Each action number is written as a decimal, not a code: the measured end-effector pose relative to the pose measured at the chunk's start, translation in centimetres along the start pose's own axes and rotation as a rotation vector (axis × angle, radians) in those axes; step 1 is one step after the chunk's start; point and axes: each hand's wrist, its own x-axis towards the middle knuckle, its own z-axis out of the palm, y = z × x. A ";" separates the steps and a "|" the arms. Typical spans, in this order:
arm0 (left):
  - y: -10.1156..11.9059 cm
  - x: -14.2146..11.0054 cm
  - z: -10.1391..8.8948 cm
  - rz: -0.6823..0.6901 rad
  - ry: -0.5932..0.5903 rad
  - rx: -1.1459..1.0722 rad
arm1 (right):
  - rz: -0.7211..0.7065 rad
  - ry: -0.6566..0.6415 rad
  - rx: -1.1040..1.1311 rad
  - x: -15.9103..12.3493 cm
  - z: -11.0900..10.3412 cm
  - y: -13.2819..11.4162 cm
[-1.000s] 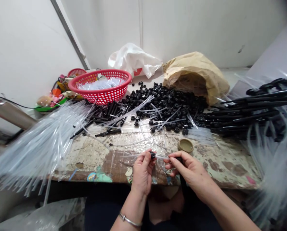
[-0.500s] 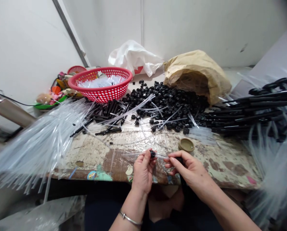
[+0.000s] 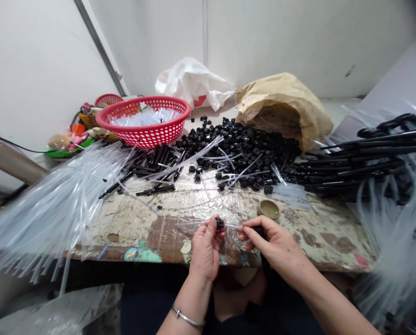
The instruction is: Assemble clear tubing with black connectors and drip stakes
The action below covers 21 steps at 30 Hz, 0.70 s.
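Between the thumb and fingers of my left hand is a small black plastic cap. A thin clear tube runs from the cap toward my right hand, whose thumb and forefinger pinch it. A dark rod-like piece also shows at my right fingers; how it is held is partly hidden. Both hands are just above the front of the worn table. Behind them spreads a heap of black caps with loose clear tubes across it.
A red basket of short clear pieces stands back left, beside a big bundle of clear tubes. A brown paper bag and white plastic bag lie behind. A small dish and black tube assemblies are at right.
The whole view has shifted slightly. Both hands keep almost the same pose, with the cap and tube still in their fingers.
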 end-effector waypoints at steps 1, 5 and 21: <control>0.0 0.0 0.0 -0.002 -0.002 -0.002 | 0.001 -0.004 -0.003 0.0 0.0 0.0; 0.1 0.0 0.0 -0.013 0.007 -0.013 | 0.011 -0.031 -0.001 -0.1 -0.1 0.0; 0.1 0.1 -0.2 -0.032 -0.041 -0.005 | -0.016 -0.026 -0.101 0.0 0.0 0.0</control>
